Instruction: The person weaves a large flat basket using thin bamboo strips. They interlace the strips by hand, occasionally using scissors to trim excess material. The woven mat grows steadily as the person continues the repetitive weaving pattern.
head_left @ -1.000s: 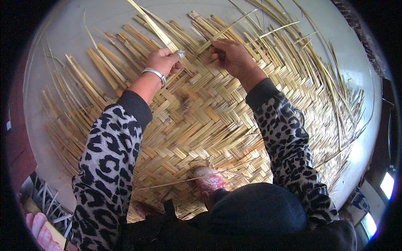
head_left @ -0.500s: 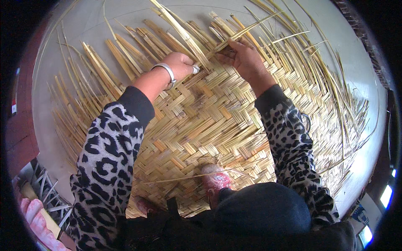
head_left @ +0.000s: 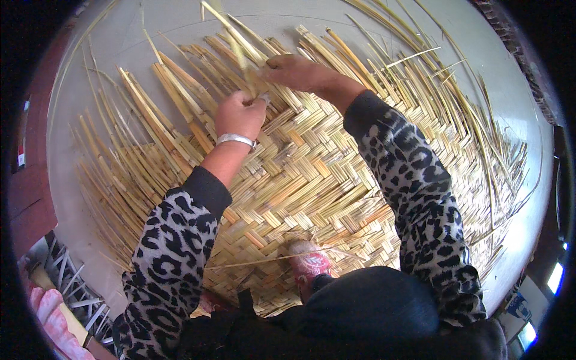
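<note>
A large herringbone mat of split straw-coloured reeds lies beneath me, its loose strip ends fanning out at the far side. My left hand, with a silver bangle at the wrist, is closed at the mat's far woven edge. From its fingers a reed strip, smeared by motion, seems to rise away from me. My right hand reaches across to the left, just beyond the left hand and over the standing strips. Its fingertips come close to the blurred strip, but they are partly hidden, so whether they grip it is unclear.
Long loose reeds curve along the mat's right side on the grey floor. My shoe rests on the mat, next to a thin loose strip. A pink cloth and a pale lattice are at lower left.
My right hand has moved left and away from the strip it was holding across the weave, toward my left hand. The left hand has drawn slightly nearer and left. A strip between them now blurs.
</note>
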`<state>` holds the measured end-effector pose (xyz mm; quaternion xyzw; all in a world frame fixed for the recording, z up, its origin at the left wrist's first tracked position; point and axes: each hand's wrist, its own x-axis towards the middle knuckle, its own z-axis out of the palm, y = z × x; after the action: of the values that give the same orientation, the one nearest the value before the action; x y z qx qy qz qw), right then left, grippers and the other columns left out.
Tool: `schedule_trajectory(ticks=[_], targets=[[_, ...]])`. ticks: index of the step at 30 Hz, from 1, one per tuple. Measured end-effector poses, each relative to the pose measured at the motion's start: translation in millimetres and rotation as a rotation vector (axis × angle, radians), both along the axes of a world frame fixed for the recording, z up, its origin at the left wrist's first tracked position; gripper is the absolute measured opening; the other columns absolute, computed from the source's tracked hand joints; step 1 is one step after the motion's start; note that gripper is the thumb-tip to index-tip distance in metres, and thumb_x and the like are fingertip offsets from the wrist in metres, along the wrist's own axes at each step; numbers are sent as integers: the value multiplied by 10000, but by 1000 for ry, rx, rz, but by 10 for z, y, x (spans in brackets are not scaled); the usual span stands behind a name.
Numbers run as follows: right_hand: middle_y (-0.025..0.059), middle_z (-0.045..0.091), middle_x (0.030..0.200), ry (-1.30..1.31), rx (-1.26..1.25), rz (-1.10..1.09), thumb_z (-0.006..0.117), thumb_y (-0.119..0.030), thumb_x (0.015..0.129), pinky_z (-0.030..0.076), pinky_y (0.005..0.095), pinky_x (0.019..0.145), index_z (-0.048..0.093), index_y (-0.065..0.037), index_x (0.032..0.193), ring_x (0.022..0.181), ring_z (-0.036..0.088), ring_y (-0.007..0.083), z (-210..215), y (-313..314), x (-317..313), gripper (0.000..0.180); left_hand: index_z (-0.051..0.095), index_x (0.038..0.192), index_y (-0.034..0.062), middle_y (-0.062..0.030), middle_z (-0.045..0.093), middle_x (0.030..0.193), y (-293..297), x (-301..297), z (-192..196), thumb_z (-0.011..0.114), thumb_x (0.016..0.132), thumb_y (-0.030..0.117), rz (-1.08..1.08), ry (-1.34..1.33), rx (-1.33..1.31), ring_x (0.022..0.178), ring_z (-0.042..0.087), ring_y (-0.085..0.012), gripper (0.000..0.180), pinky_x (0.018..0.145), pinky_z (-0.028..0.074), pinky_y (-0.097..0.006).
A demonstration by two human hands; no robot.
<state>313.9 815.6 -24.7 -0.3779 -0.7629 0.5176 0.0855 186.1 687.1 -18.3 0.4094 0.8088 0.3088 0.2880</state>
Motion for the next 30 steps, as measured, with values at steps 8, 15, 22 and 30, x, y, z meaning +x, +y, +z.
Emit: schedule_trajectory(ticks=[8,15,22,30], targets=[[254,626,1120,-368,106,261,696,-447,740,464,420,897,603,50,1152,1047,612,342,-67,136,-244,653,637,823,-56,-83,623,682,-114,-32,4,692,790,134,273,-476,15,581,626,-147,201,487,521,-290],[220,666,1003,-168,74,166,761,-414,696,487,386,822,636,57,1079,904,638,295,-241,122,-142,620,613,946,-61,-88,624,760,-81,-33,-126,696,797,106,397,-641,35,574,616,-142,238,472,515,-289],[103,674,958,105,-271,58,734,-283,804,475,308,769,636,29,1114,842,604,166,-160,-21,84,451,668,965,-48,-93,673,806,-11,-25,-339,695,773,100,91,-424,-27,676,639,-146,244,616,509,-283],[93,658,1010,438,-441,-180,653,-175,881,523,256,768,615,40,1137,865,642,135,-39,27,432,337,680,1027,-12,-112,712,912,73,-149,-356,677,808,123,-188,-361,-128,828,656,-169,257,758,500,-295]])
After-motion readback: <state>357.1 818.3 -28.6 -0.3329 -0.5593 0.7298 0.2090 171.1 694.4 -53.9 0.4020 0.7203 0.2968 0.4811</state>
